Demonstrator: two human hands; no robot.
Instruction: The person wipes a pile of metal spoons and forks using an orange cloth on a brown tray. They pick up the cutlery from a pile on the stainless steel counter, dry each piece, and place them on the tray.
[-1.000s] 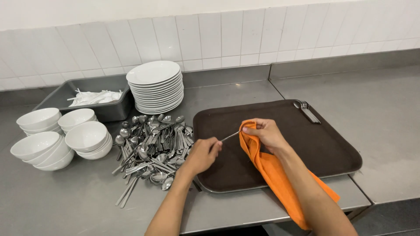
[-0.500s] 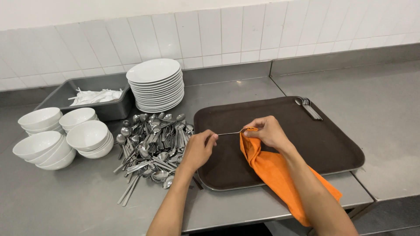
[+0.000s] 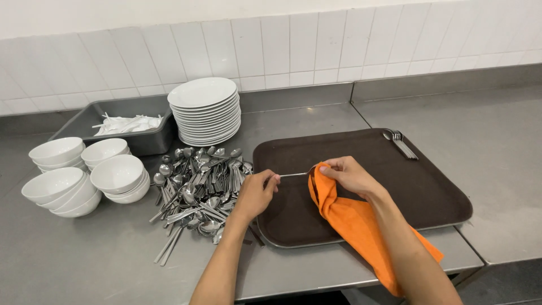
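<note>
- My left hand (image 3: 258, 191) pinches one end of a thin, silver metal piece of cutlery (image 3: 293, 174), fingers closed on its handle tip.
- My right hand (image 3: 351, 176) is clamped on a bright orange cloth (image 3: 353, 223), which wraps the other end of the cutlery; I cannot tell whether that hidden end is a spoon bowl or fork tines.
- The cutlery lies with its long axis running left to right, spanning the gap between my two hands, just above the left part of the dark brown rectangular plastic tray (image 3: 429, 192).
- Both hands touch it, one at each end; neither is nearer.
- The cloth hangs from my right hand down across the tray's front edge and over the edge of the steel table (image 3: 497, 152).
- Just left of my left hand lies a loose heap of silver spoons and forks (image 3: 197, 186) on the table.
- A few cutlery pieces (image 3: 400, 141) rest at the tray's far right corner.
- Farther left stand stacked white bowls (image 3: 84, 178), a stack of white plates (image 3: 206, 110) and a grey metal pan (image 3: 121, 127).
</note>
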